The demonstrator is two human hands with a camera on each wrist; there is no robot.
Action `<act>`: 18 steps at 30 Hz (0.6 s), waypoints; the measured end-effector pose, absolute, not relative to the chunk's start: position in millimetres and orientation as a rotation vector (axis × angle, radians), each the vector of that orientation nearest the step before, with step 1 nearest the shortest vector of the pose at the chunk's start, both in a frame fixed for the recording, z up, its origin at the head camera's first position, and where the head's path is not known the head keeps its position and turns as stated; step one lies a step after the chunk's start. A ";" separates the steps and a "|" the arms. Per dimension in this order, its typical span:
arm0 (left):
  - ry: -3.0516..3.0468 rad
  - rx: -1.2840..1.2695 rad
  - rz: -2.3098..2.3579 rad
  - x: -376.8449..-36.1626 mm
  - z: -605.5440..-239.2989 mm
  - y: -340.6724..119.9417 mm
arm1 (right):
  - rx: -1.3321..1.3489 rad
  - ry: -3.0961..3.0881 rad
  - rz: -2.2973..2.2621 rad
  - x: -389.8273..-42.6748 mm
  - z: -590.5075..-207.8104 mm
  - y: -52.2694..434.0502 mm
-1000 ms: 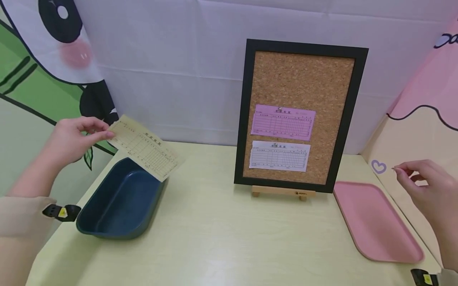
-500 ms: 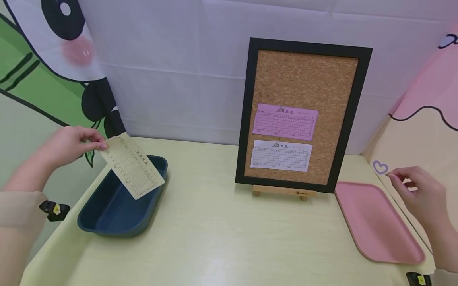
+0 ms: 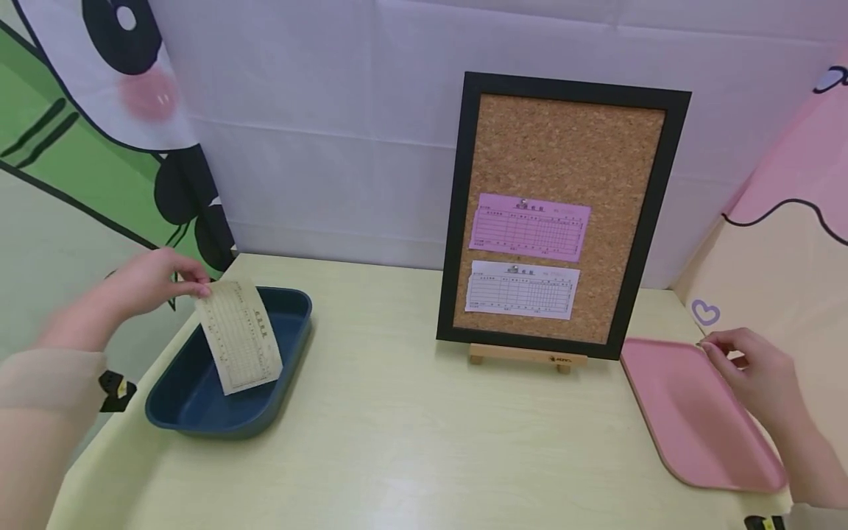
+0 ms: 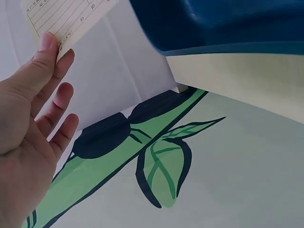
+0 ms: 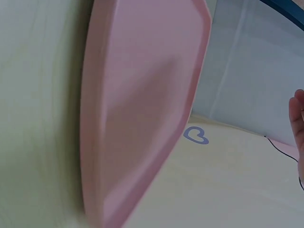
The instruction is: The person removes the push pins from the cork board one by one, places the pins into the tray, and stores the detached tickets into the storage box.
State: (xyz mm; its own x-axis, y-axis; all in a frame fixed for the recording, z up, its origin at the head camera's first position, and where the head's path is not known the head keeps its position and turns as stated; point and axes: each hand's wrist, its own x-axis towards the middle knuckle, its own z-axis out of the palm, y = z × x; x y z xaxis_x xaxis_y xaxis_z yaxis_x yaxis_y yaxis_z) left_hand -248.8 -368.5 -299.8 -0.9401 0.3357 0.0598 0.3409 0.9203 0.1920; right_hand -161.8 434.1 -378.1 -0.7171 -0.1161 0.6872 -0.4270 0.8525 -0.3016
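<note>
My left hand [image 3: 154, 284] pinches a pale yellow printed receipt slip [image 3: 241, 340] by one corner. The slip hangs tilted over the deep blue basin [image 3: 188, 386]; whether its low edge touches the bottom I cannot tell. In the left wrist view, thumb and forefinger grip the slip [image 4: 76, 16] while the other fingers are loosely bent. Above the far end of the pink tray [image 3: 689, 419], my right hand [image 3: 755, 375] pinches a tiny pin-like thing [image 3: 700, 344], too small to make out well. The right wrist view catches only fingertips [image 5: 297, 118] at its edge.
A black-framed corkboard [image 3: 563, 147] stands on a small wooden easel [image 3: 526, 355] at the back. Pinned to it are a pink slip [image 3: 530, 228] and, below, a white slip [image 3: 523, 291]. A cloth backdrop [image 3: 318, 184] hangs behind the pale table [image 3: 397, 442].
My left hand has lowered the yellow slip from above the basin's far end to over its inside, turning it steeper. My right hand has moved down and left, over the pink tray's far edge.
</note>
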 end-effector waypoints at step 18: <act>-3.032 -0.704 -0.149 -259.9 -345.6 -358.3 | 0.449 -2.618 0.588 -166.2 -413.9 453.0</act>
State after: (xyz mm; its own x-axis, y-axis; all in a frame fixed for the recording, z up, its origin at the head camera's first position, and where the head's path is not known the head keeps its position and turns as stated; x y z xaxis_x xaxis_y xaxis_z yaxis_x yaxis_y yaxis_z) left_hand -259.9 -358.3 -345.6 -0.8975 0.4386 0.0459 0.4410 0.8932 0.0876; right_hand -166.2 453.0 -413.9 -0.8605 -0.2158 0.4615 -0.3923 0.8585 -0.3301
